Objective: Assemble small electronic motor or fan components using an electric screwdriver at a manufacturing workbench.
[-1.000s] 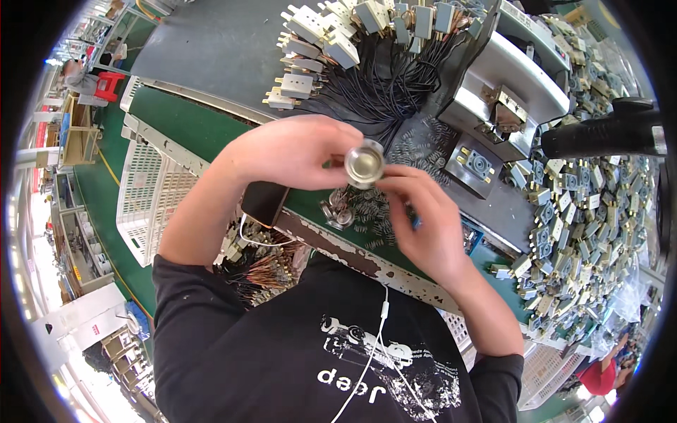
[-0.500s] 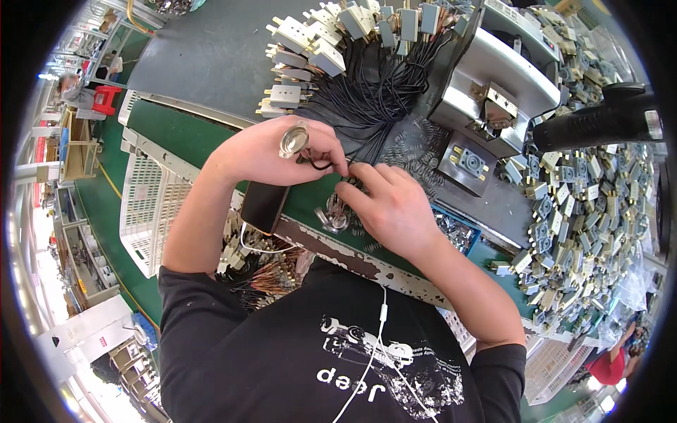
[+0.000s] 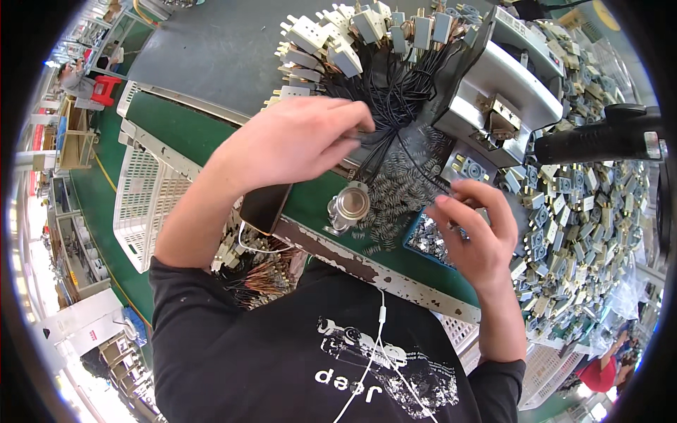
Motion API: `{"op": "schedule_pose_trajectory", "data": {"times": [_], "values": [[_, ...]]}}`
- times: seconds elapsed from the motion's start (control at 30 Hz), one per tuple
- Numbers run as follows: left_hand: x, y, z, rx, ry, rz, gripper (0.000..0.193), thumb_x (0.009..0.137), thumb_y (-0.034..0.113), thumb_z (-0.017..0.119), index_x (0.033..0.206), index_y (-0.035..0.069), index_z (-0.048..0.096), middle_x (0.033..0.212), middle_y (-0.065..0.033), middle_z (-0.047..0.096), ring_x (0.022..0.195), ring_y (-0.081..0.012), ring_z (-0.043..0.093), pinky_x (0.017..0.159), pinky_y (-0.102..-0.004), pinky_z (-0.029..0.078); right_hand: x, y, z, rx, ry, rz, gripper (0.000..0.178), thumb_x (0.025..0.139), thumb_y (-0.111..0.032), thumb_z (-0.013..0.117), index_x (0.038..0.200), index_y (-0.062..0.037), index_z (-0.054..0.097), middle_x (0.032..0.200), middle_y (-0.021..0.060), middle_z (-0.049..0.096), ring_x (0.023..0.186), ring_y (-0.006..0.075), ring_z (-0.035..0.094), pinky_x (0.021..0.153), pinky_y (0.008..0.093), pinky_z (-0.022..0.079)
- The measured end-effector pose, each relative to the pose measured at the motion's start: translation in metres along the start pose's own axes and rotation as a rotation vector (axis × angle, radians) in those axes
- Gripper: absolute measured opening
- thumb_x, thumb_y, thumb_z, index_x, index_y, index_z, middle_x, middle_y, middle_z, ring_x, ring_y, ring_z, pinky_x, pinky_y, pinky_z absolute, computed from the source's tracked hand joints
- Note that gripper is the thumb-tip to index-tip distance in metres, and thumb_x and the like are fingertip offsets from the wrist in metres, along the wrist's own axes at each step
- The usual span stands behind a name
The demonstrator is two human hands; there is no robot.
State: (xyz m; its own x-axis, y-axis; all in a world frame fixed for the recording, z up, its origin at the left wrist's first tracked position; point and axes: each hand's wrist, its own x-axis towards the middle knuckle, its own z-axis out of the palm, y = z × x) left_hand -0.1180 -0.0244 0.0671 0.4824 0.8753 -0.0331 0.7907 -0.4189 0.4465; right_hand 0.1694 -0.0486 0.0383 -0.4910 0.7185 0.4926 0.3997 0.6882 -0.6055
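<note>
Head view: black cables point(image 3: 396, 99) lie bundled on the dark-grey surface point(image 3: 211, 53).
Left hand point(image 3: 303, 141): half-curled beside them; hold unclear.
Right hand point(image 3: 481, 243): fingers slightly parted; hold unclear.
Round silver metal cup point(image 3: 352, 203): untouched, between hands.
Progress: cables gathered; remainder cannot be told.

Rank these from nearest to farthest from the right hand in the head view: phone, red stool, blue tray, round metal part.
From the right hand:
1. Blue tray: just to its left.
2. Round metal part: farther left, near the bench edge.
3. Phone: beyond that, below the left forearm.
4. Red stool: upper-left background.
</note>
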Motion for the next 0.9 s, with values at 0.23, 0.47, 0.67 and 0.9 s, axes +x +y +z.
{"op": "schedule_pose_trajectory", "data": {"times": [0.23, 0.47, 0.67, 0.9], "values": [[0.060, 0.000, 0.045, 0.143, 0.393, 0.503, 0.018, 0.085, 0.010, 0.074, 0.102, 0.006, 0.070, 0.091, -0.0043, 0.069, 0.092, -0.0224, 0.068, 0.083, -0.0361, 0.054, 0.023, 0.009, -0.031, -0.276, -0.545, 0.333, 0.023, 0.100, -0.024, 0.063, 0.104, -0.0035, 0.072, 0.067, 0.0060, 0.066, 0.062, 0.0224, 0.067, 0.058, 0.0295, 0.050], [0.086, -0.027, 0.054, 0.270, 0.424, 0.574, 0.018, 0.084, 0.013, 0.072, 0.101, 0.010, 0.071, 0.093, -0.0003, 0.069, 0.093, -0.0193, 0.067, 0.085, -0.0344, 0.052, -0.011, 0.005, 0.012, 1.363, -0.393, 1.130, 0.040, 0.110, -0.025, 0.043, 0.137, 0.0041, 0.052, 0.063, 0.0032, 0.055, 0.057, 0.0122, 0.054, 0.056, 0.0238, 0.042], [0.093, -0.028, 0.054, 0.276, 0.441, 0.595, 0.018, 0.084, 0.015, 0.077, 0.101, 0.011, 0.072, 0.092, -0.0003, 0.070, 0.089, -0.0199, 0.067, 0.079, -0.0345, 0.052, -0.054, -0.029, -0.012, 1.250, -0.330, 1.179, 0.041, 0.108, -0.024, 0.050, 0.140, 0.0011, 0.053, 0.065, 0.0023, 0.057, 0.058, 0.0110, 0.056, 0.062, 0.0250, 0.046], [0.094, 0.022, 0.054, -0.012, 0.413, 0.629, 0.022, 0.082, 0.006, 0.076, 0.103, 0.010, 0.072, 0.095, -0.0035, 0.068, 0.087, -0.0238, 0.068, 0.076, -0.0354, 0.055, -0.015, 0.013, -0.059, 0.147, -0.571, 0.774, 0.032, 0.092, -0.013, 0.070, 0.124, -0.0074, 0.072, 0.064, 0.0109, 0.066, 0.052, 0.0136, 0.058, 0.054, 0.0290, 0.045]]}}
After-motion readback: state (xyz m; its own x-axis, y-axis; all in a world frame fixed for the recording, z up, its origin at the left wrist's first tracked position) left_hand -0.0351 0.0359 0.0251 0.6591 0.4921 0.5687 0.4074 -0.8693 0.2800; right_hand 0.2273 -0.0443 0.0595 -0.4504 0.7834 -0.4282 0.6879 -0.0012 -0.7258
